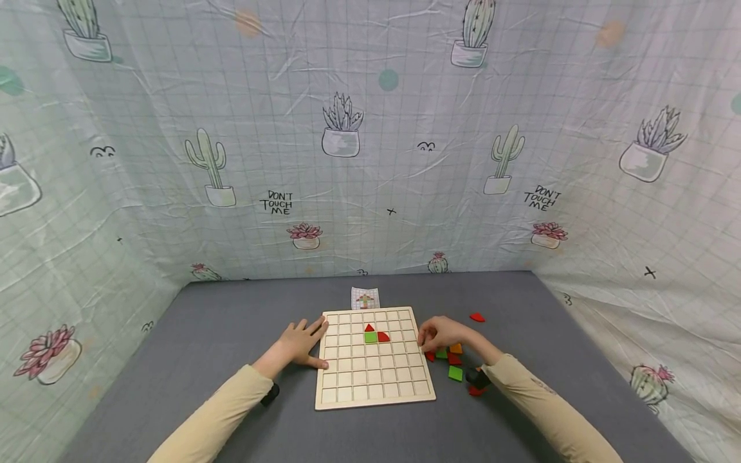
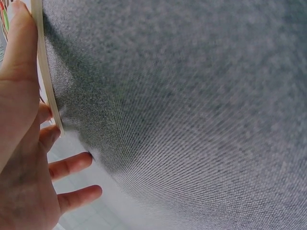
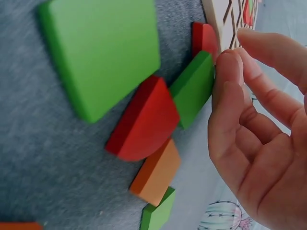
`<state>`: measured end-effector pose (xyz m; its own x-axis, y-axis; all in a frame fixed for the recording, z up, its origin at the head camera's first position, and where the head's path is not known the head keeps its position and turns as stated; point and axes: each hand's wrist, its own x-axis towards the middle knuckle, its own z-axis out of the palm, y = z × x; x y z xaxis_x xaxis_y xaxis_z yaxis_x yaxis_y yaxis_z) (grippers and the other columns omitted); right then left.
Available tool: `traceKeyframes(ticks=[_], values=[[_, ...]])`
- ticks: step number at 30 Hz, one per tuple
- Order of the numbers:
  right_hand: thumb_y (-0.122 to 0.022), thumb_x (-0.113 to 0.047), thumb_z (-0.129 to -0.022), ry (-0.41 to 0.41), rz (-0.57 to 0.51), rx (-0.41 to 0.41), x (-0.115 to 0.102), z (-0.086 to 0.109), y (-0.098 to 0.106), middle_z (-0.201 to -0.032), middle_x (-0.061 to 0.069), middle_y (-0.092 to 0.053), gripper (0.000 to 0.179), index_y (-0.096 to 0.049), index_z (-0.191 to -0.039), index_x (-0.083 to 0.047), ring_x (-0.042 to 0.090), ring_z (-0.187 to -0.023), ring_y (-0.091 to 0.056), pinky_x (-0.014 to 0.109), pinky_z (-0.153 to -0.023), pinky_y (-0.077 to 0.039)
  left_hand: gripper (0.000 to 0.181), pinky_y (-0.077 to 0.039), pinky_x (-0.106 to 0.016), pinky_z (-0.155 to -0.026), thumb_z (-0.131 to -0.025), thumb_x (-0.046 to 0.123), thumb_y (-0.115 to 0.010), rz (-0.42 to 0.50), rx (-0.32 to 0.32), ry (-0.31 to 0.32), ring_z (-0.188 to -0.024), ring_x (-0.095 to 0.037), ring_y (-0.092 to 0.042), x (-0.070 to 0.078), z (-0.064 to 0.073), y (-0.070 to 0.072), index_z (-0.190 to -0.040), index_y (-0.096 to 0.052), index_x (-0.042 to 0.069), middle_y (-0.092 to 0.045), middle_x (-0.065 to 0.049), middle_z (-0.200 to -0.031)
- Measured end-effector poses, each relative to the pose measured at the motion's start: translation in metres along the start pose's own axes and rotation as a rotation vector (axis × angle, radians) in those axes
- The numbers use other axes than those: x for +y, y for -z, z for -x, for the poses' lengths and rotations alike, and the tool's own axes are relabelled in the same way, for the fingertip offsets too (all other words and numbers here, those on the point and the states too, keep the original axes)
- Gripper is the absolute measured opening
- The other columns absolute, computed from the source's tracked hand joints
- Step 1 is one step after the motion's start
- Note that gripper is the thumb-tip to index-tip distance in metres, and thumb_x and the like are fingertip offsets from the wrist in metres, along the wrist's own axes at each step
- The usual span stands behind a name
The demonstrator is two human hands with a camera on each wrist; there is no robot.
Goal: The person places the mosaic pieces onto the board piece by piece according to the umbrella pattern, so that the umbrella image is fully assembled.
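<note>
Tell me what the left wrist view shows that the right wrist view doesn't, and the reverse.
Only the left wrist view shows the left hand, its thumb at the edge of the wooden board.

Only the right wrist view shows the right hand, its fingers curled near the board's edge; whether they hold anything, I can't tell. It alone also shows loose red, green and orange pieces and a cactus print.

Both show part of the wooden board, the grey tabletop and the pale backdrop.
</note>
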<state>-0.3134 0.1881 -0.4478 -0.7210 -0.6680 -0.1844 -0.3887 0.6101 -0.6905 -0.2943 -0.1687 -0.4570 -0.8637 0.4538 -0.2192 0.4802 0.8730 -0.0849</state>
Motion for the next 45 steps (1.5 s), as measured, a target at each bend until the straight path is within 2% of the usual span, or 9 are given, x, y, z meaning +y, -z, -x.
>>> traceKeyframes(ticks=[6,12,16,21,24,27,32,38,45], values=[[-0.064,-0.007,-0.08,0.003,0.019,0.005,0.011,0.006,0.0,-0.07,0.009,-0.064,0.011,-0.063,-0.09,-0.003,0.011,-0.053,-0.049,0.023,-0.049,-0.039,0.096,-0.029,-0.054,-0.098,-0.071,0.066,-0.053,0.01,-0.002,0.004,-0.129,-0.038,-0.03,0.001,0.0,0.001,-0.142,-0.024,0.01,-0.022,-0.008,-0.148],[-0.068,-0.008,-0.077,-0.006,0.052,0.02,0.016,0.012,0.0,-0.075,0.007,-0.062,0.019,-0.063,-0.095,-0.004,0.006,-0.055,-0.049,0.021,-0.051,-0.04,0.095,-0.028,-0.055,-0.098,-0.071,0.065,-0.054,0.022,-0.003,0.004,-0.129,-0.039,-0.029,0.0,0.0,0.001,-0.142,-0.023,0.01,-0.022,-0.008,-0.149],[-0.07,-0.011,-0.076,-0.019,0.04,0.014,0.017,0.014,0.0,-0.075,0.004,-0.059,0.027,-0.061,-0.1,-0.006,0.005,-0.049,-0.042,0.021,-0.047,-0.037,0.095,-0.028,-0.055,-0.098,-0.072,0.065,-0.054,0.024,-0.005,0.005,-0.129,-0.039,-0.029,0.0,0.0,0.0,-0.142,-0.023,0.01,-0.021,-0.008,-0.149],[-0.072,-0.022,-0.076,0.056,0.019,-0.017,0.017,0.018,0.001,-0.073,-0.001,-0.054,0.03,-0.059,-0.1,-0.011,0.006,-0.049,-0.041,0.023,-0.045,-0.038,0.095,-0.029,-0.055,-0.097,-0.071,0.065,-0.054,0.024,0.003,0.002,-0.129,-0.039,-0.03,0.0,0.001,0.0,-0.142,-0.024,0.01,-0.021,-0.008,-0.149],[-0.073,-0.026,-0.074,0.068,0.015,-0.029,0.016,0.019,0.002,-0.074,0.0,-0.053,0.032,-0.059,-0.1,-0.012,0.006,-0.05,-0.041,0.023,-0.046,-0.037,0.095,-0.029,-0.055,-0.098,-0.072,0.065,-0.054,0.023,0.002,0.002,-0.129,-0.039,-0.03,0.001,0.001,0.0,-0.142,-0.023,0.01,-0.021,-0.008,-0.149],[-0.074,-0.021,-0.072,0.027,0.035,-0.025,0.015,0.019,0.001,-0.076,0.005,-0.054,0.033,-0.06,-0.1,-0.01,0.006,-0.052,-0.04,0.021,-0.048,-0.036,0.095,-0.028,-0.055,-0.098,-0.072,0.065,-0.054,0.023,-0.002,0.002,-0.129,-0.039,-0.029,0.001,0.001,0.0,-0.142,-0.023,0.01,-0.021,-0.008,-0.149],[-0.075,-0.011,-0.07,0.007,0.087,-0.033,0.015,0.016,-0.001,-0.079,0.014,-0.054,0.032,-0.06,-0.099,-0.009,0.006,-0.053,-0.038,0.019,-0.049,-0.034,0.095,-0.028,-0.054,-0.098,-0.072,0.065,-0.054,0.019,-0.007,0.011,-0.129,-0.039,-0.029,0.0,0.001,0.001,-0.142,-0.023,0.01,-0.021,-0.008,-0.149],[-0.074,-0.01,-0.071,0.018,0.121,-0.023,0.016,0.016,-0.001,-0.077,0.008,-0.054,0.026,-0.061,-0.094,-0.011,0.006,-0.056,-0.039,0.019,-0.051,-0.035,0.096,-0.029,-0.054,-0.097,-0.071,0.066,-0.053,0.013,-0.006,0.007,-0.129,-0.039,-0.03,0.0,0.0,0.0,-0.142,-0.023,0.01,-0.022,-0.008,-0.149],[-0.072,-0.01,-0.073,-0.005,0.089,0.004,0.022,0.015,0.0,-0.075,0.003,-0.054,0.021,-0.06,-0.089,-0.011,0.006,-0.052,-0.042,0.021,-0.048,-0.038,0.094,-0.03,-0.053,-0.097,-0.072,0.066,-0.051,-0.012,-0.007,0.007,-0.129,-0.038,-0.03,0.0,-0.001,0.0,-0.143,-0.023,0.011,-0.021,-0.007,-0.149]])
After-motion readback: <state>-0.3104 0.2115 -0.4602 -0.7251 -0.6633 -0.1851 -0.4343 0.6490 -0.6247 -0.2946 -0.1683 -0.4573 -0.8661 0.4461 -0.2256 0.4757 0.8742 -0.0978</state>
